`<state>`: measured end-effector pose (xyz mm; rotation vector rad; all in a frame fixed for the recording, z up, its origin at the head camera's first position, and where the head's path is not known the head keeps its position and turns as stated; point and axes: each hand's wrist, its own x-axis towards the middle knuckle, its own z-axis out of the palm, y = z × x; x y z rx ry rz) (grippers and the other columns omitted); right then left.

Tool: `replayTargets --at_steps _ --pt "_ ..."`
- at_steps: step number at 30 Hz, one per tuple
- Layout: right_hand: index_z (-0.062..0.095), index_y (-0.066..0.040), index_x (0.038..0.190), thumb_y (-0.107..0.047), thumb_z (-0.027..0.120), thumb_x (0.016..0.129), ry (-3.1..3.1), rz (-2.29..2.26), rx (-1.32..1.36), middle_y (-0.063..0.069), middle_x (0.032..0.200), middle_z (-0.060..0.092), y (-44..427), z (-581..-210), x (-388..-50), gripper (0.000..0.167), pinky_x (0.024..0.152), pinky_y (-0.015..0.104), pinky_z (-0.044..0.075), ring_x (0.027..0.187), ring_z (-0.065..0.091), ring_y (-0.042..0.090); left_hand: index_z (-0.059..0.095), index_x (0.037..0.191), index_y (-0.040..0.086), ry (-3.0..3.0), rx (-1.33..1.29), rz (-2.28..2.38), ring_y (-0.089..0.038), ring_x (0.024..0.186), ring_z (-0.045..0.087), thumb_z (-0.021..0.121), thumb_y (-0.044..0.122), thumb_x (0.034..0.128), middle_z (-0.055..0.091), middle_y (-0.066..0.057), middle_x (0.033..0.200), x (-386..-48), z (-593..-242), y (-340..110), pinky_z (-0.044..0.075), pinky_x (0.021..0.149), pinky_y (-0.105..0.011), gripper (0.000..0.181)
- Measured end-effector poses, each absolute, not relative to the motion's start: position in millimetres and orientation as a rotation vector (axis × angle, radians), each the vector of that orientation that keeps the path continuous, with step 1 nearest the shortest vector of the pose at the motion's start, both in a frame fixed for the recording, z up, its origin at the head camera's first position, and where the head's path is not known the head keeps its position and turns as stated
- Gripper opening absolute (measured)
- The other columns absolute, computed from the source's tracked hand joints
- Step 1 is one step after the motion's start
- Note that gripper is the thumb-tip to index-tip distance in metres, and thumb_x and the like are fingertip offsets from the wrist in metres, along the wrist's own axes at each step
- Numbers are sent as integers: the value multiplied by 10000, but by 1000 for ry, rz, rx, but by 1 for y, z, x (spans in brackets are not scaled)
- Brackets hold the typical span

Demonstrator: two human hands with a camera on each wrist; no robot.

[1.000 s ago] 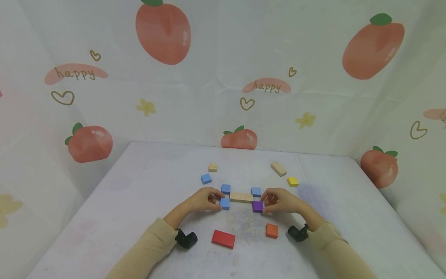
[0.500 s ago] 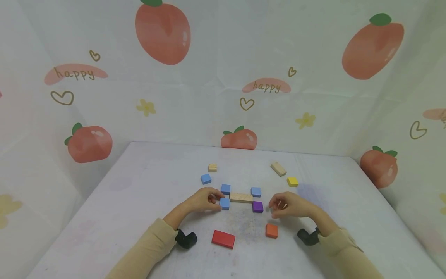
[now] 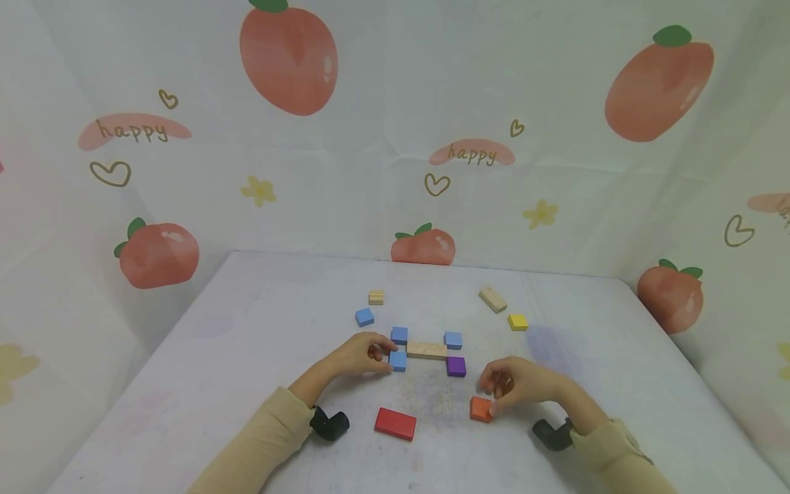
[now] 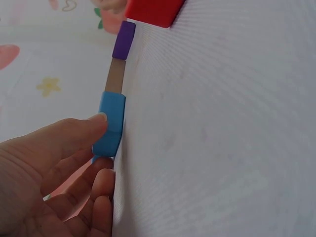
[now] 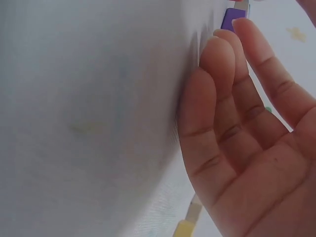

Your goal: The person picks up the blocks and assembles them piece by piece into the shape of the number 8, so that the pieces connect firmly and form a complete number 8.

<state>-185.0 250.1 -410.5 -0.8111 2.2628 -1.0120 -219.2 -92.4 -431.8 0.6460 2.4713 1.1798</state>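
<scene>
A long wooden block (image 3: 427,350) lies mid-table with small blocks at its corners: a far-left blue block (image 3: 399,335), a far-right blue block (image 3: 453,340), a near-left blue block (image 3: 398,361) and a purple block (image 3: 456,366). My left hand (image 3: 364,353) pinches the near-left blue block between thumb and fingers; its thumb rests on that block in the left wrist view. Beside an orange block (image 3: 480,409), my right hand (image 3: 521,381) hovers with loosely bent fingers, its thumb tip at the block's right edge. The right wrist view shows nothing held in that hand.
Nearer the front lies a red block (image 3: 396,424). Farther back are another blue block (image 3: 365,317), small stacked wooden pieces (image 3: 376,297), a loose wooden block (image 3: 493,299) and a yellow block (image 3: 518,322). A printed cloth (image 3: 345,192) hangs behind the table.
My right hand has let go of the purple block and moved right and toward the front, to the orange block. The left hand has stayed on the blue block.
</scene>
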Motion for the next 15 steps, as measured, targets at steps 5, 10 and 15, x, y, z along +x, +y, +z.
replayTargets --at_steps 5,10,15 --pt "624 -14 967 -204 778 726 2234 -1030 -855 135 830 602 250 -412 -182 343 629 167 453 728 508 8 648 1114 47 2477 643 1171 -121 775 481 724 122 788 584 -43 899 -219 -431 -92 403 616 -197 343" --pt "615 0 962 -206 788 717 2202 -1047 -859 153 804 577 249 -411 -179 363 630 165 454 732 497 12 647 1117 47 2480 646 1165 -123 777 480 723 124 791 578 -43 886 -219 -431 -92 402 611 -197 343" --pt "609 -21 944 -216 797 710 2215 -1030 -862 123 797 578 249 -411 -178 359 634 170 462 727 497 8 647 1116 48 2478 645 1168 -123 773 480 721 125 792 583 -44 895 -219 -432 -92 404 599 -197 341"
